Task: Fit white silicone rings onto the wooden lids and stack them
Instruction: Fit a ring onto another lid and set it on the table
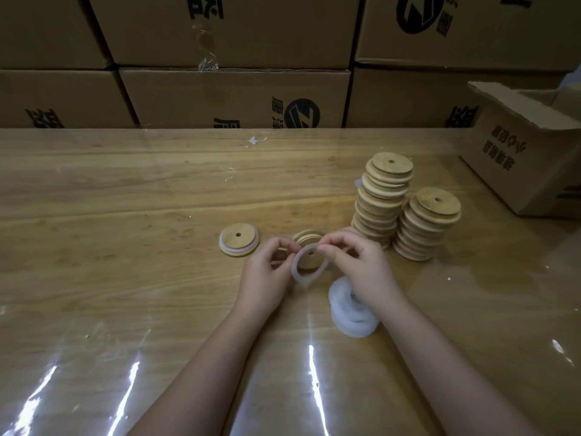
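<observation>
Both the left hand (267, 265) and right hand (352, 256) pinched the white ring (309, 267), held tilted just above and in front of the bare lid (306, 240) on the desk (125, 199).

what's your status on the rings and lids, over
Left hand and right hand both pinching one white ring, stretched open. Next lid right behind it, ring not yet on. One ringed lid lies to the left. Nothing in the way.

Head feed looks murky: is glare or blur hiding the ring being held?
Head view: dim; white glare streaks cross the table near the bottom edge, clear of the ring; the left hand and right hand pinching it are slightly blurred; the wide lens bows the boxes.
</observation>
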`<state>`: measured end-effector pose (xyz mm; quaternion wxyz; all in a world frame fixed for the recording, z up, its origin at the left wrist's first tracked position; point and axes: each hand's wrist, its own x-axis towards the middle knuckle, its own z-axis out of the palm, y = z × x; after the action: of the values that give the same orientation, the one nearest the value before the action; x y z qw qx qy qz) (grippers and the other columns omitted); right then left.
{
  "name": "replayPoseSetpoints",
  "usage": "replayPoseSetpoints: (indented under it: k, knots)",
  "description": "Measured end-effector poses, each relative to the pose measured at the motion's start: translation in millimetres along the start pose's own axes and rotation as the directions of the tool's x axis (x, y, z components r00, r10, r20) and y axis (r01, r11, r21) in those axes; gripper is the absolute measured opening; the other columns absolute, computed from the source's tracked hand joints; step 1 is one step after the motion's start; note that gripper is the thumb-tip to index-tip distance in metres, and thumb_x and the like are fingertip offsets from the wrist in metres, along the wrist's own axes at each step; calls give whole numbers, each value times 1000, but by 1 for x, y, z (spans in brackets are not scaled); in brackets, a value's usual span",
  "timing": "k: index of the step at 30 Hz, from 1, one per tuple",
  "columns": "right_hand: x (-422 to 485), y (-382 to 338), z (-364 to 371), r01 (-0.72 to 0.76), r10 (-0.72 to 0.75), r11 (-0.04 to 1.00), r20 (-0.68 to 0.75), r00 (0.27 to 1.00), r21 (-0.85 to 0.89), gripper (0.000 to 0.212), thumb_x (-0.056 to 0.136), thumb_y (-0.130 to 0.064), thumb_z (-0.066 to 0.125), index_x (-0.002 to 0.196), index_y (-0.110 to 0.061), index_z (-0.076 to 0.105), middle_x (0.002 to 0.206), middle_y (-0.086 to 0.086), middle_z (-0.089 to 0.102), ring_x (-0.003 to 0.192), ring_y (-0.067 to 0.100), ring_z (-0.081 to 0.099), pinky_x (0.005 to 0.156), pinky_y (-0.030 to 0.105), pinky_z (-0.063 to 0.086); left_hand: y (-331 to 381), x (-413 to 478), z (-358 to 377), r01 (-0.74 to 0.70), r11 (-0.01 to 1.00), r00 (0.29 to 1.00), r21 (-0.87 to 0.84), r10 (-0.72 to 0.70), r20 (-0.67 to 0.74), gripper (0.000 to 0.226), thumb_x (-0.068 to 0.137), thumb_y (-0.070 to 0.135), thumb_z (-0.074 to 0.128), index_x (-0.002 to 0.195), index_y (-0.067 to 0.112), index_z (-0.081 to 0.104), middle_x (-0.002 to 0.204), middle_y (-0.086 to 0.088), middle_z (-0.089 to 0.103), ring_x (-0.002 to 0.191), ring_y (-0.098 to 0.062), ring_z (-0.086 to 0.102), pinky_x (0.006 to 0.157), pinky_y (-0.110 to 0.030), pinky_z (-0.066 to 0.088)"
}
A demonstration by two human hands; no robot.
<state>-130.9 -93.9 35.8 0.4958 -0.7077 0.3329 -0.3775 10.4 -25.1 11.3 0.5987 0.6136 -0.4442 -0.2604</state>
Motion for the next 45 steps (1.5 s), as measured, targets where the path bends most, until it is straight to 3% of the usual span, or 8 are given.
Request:
replayPoseSetpoints:
  k: [4,6,8,10,16,23,28,45]
  knots:
    - [6,10,3,40,-47,996,-81,996,-86,14,83,-13,68,78,-26,65,106,-8,53,103,14,52,89,29,43,4,-1,3,37,999,999,-34,-37,7,21,82,-2,63,76,18,63,74,13,67,66,-2,60,59,-14,45]
    - [6,14,4,60,-65,995,-72,995,-80,14,83,-11,67,78,-24,65,108,-8,55,106,10,54,94,35,45,5,-1,2,66,996,998,-56,-65,20,21,80,-3,59,76,17,64,75,8,67,68,-5,61,61,-18,47]
    - [5,16,8,73,-75,996,-56,996,-47,17,83,-10,67,77,-25,64,108,-10,56,104,4,54,91,33,48,4,0,1,70,994,997,-87,-67,35,8,78,9,59,77,16,64,79,4,66,74,-10,61,67,-25,47]
    - [5,18,12,74,-76,997,-70,995,-25,19,83,-10,68,76,-27,64,108,-12,55,102,1,55,88,28,49,4,-1,2,41,994,999,-104,-39,26,6,82,18,64,78,15,63,80,8,65,74,-6,60,68,-21,47]
    - [6,21,12,114,-115,993,-115,987,-10,20,84,-8,67,76,-27,64,102,-12,59,99,1,57,81,22,48,-2,-1,5,-87,996,996,27,87,-20,15,86,9,64,79,21,60,89,9,63,78,0,60,69,-13,44]
    - [4,23,13,165,-174,983,-131,976,-77,14,84,-4,65,82,-18,64,103,-8,60,101,2,57,79,19,49,-4,0,4,-76,997,994,13,77,-78,18,86,10,65,81,26,59,87,19,67,83,0,62,70,-13,47]
    - [4,23,14,173,-183,982,-163,969,-76,10,86,-3,62,86,-12,65,100,-7,63,98,-2,58,77,11,46,-5,0,3,-70,997,994,-6,70,-83,16,86,9,65,83,24,61,86,17,68,84,-3,64,73,-20,51]
    - [4,27,14,124,-134,990,-199,971,-60,7,88,-10,62,88,-15,67,96,-9,66,94,-1,60,75,9,45,-7,1,2,-55,998,995,-11,54,-87,12,87,12,64,85,25,64,83,12,68,85,-12,64,83,-48,53]
